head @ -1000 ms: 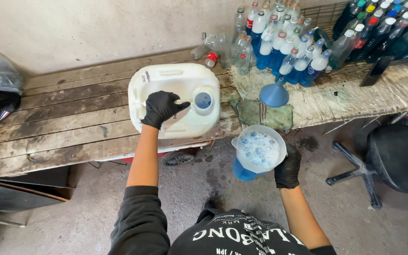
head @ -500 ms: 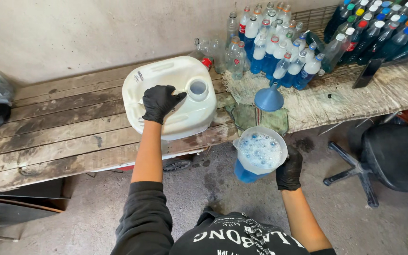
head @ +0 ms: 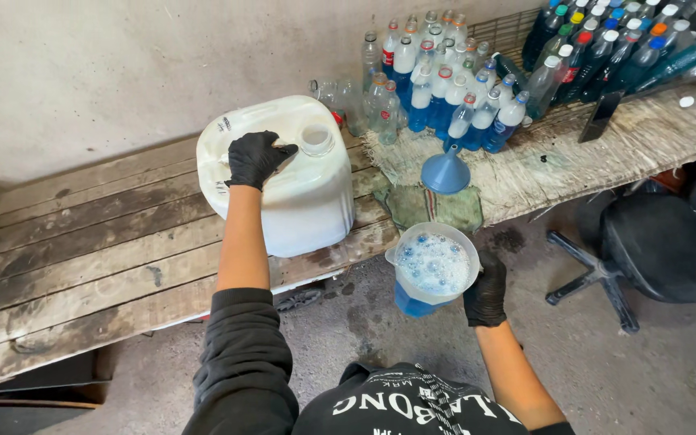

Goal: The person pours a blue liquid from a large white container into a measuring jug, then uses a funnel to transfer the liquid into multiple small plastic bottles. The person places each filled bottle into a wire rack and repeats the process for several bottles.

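Observation:
A large white plastic jerrycan (head: 300, 193) stands on the wooden bench (head: 82, 258), its round mouth uncapped. My left hand (head: 255, 157), in a black glove, grips the handle on top of the jerrycan. My right hand (head: 486, 292), also gloved, holds a clear measuring jug (head: 432, 270) by its handle, below the bench edge. The jug holds foamy blue liquid. A blue funnel (head: 445, 172) sits upside down on the bench just above the jug.
Several plastic bottles (head: 445, 89) with blue liquid cluster at the back by the wall, more with coloured caps (head: 614, 48) to the right. A green rag (head: 432, 208) lies under the funnel. A black stool (head: 654, 250) stands on the floor at right.
The jerrycan's top has tipped away from me and it now stands more upright, its side facing me. The jug has stayed in my right hand.

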